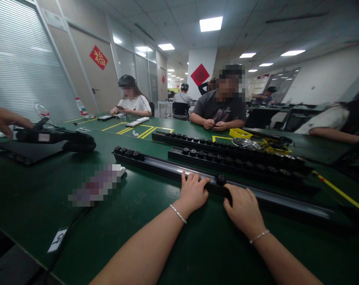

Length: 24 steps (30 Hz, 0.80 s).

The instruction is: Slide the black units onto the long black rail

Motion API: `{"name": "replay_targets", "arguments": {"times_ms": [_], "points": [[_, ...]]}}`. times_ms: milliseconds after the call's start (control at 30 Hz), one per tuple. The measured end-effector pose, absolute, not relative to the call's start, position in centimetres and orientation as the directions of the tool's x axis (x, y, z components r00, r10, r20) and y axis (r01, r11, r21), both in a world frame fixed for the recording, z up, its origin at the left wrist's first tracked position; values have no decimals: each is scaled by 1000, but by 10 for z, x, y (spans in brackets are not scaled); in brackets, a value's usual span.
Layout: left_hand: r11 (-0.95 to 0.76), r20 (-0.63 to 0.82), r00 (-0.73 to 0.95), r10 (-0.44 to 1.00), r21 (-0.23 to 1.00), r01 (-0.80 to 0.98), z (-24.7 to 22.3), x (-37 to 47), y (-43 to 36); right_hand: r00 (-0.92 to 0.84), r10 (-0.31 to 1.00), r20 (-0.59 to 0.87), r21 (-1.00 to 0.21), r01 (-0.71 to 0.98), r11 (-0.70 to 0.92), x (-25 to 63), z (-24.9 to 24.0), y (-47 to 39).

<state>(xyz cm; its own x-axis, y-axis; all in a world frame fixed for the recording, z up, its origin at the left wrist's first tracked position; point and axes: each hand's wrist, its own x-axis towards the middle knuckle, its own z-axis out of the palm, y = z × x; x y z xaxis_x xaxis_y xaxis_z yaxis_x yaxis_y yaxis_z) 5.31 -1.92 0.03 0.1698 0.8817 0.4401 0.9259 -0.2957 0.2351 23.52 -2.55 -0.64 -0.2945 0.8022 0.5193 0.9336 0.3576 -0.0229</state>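
A long black rail (167, 168) with a shiny channel lies across the green table before me. My left hand (194, 190) rests over its near edge, fingers bent onto the channel and thumb on the near side. Just right of it, my right hand (245, 206) holds the same edge, thumb low and fingers on top. Between the two hands a small black part (221, 179) sits in the channel, close to the right fingertips. Several similar black parts (127, 152) are lined up at the rail's far left end.
Behind lie two more black rails (197, 139) filled with parts. A yellow tray (240, 133) and a metal bowl (246, 143) stand beyond. A blurred phone-like object (97, 186) lies left. Another person's hand (7, 120) touches a black device (48, 136). People sit across the table.
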Motion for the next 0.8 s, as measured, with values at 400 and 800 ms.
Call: {"name": "replay_targets", "arguments": {"times_ms": [400,800], "points": [[-295,423,175,889,237,926,0,52,-18,-271,779,566,-56,930,364,233,-10,-27],[-308,457,173,872,237,921,-3,50,-16,-210,819,534,-112,943,314,232,-7,-32]]}}
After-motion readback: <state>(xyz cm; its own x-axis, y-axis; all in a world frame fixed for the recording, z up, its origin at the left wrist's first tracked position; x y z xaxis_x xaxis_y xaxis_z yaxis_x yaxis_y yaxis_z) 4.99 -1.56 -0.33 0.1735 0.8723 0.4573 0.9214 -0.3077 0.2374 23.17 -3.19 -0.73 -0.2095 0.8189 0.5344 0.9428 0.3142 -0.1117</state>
